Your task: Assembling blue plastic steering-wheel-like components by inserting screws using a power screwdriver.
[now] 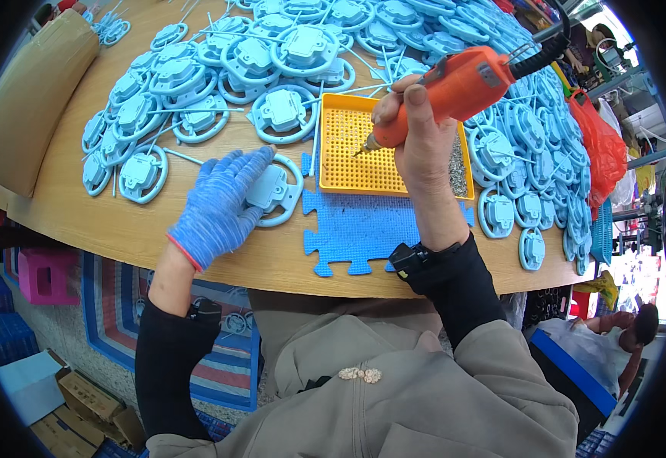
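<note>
My left hand (222,202), in a blue knit glove with a red cuff, grips the left side of a light-blue plastic ring-shaped part (273,191) with a boxy middle. Its fingers cover part of that piece. My bare right hand (425,141) is wrapped round an orange electric screwdriver (455,91), whose bit points down and left over a yellow perforated tray (341,182). Small metal screws (457,169) lie in the tray's right end, partly behind my wrist. Beneath the tray's near side is a blue interlocking foam mat (356,229).
Heaps of similar light-blue parts (302,47) with thin rods cover the table's (104,229) far side and right side. A cardboard piece (31,107) stands at the left edge. A red plastic bag (599,153) hangs at right; another person (615,336) is at lower right. A pink stool (46,275) stands below.
</note>
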Demonstrator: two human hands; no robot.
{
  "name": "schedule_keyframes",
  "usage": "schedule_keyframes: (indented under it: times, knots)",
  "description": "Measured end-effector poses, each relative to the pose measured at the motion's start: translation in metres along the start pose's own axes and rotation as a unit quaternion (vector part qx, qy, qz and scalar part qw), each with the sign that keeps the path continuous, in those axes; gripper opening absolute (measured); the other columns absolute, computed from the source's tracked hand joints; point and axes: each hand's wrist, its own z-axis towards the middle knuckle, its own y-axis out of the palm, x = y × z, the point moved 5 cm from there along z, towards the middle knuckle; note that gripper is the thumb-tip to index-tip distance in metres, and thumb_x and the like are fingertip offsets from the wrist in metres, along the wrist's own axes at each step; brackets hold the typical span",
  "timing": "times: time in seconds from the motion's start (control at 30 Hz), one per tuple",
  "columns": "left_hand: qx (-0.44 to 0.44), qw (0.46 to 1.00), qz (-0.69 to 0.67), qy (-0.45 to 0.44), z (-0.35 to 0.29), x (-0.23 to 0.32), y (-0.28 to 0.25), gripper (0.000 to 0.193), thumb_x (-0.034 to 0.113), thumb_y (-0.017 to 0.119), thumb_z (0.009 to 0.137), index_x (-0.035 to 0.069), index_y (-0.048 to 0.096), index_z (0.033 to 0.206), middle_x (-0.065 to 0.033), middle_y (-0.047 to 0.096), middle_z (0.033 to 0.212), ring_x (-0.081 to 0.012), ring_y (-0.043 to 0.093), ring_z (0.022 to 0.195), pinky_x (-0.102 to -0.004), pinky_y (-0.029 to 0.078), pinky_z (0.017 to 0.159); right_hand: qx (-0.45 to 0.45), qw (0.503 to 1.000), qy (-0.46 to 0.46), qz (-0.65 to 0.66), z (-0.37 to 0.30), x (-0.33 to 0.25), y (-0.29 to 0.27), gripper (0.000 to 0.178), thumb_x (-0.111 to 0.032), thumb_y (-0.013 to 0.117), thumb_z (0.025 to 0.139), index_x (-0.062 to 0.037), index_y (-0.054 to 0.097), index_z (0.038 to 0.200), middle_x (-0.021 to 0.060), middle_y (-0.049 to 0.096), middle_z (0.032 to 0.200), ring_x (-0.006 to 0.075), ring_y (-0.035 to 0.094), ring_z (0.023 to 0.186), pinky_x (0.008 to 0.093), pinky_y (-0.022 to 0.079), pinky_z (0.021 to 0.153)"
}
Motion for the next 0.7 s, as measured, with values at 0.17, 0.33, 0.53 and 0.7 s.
schedule_keyframes:
  times: [0.17, 0.33, 0.53, 0.7]
  knots:
    - [0.019, 0.993, -0.105, 0.043, 0.0, -0.008, 0.002, 0.08, 0.005, 0.075, 0.066, 0.009, 0.046, 0.14, -0.0166, 0.058, 0.126, -0.0331, 0.056, 0.114, -0.0393, 0.048, 0.096, -0.004, 1.0, 0.001, -0.007, 0.003, 0.006, 0.002, 0.036, -0.039, 0.072, 0.086, -0.0074, 0.056, 0.089, 0.0043, 0.059, 0.066, 0.0157, 0.058, 0.063, 0.0317, 0.05, 0.063]
    - [0.062, 0.987, -0.14, 0.053, -0.015, 0.014, 0.0, 0.078, 0.002, 0.074, 0.063, 0.006, 0.048, 0.137, -0.0161, 0.059, 0.121, -0.0329, 0.058, 0.112, -0.0401, 0.049, 0.094, -0.013, 1.0, 0.011, -0.003, 0.002, 0.007, 0.001, 0.036, -0.039, 0.072, 0.086, -0.0073, 0.055, 0.088, 0.0046, 0.059, 0.067, 0.0158, 0.058, 0.063, 0.0316, 0.05, 0.063]
    - [0.055, 0.984, -0.15, 0.077, -0.016, 0.084, 0.013, 0.08, 0.015, 0.077, 0.061, 0.004, 0.048, 0.135, -0.0173, 0.06, 0.115, -0.0356, 0.058, 0.104, -0.045, 0.042, 0.098, -0.019, 0.999, -0.015, -0.025, 0.0, -0.002, 0.001, 0.037, -0.038, 0.07, 0.088, -0.005, 0.055, 0.094, 0.0057, 0.059, 0.069, 0.0174, 0.058, 0.064, 0.033, 0.049, 0.065]
    - [0.113, 0.985, -0.13, -0.028, -0.016, 0.098, 0.034, 0.086, 0.022, 0.082, 0.06, 0.0, 0.046, 0.135, -0.0174, 0.059, 0.109, -0.0349, 0.055, 0.1, -0.0441, 0.041, 0.095, -0.059, 0.997, -0.041, -0.015, -0.013, -0.051, 0.01, 0.051, -0.052, 0.061, 0.09, -0.0041, 0.054, 0.104, 0.0047, 0.055, 0.071, 0.0173, 0.054, 0.067, 0.0358, 0.048, 0.07]
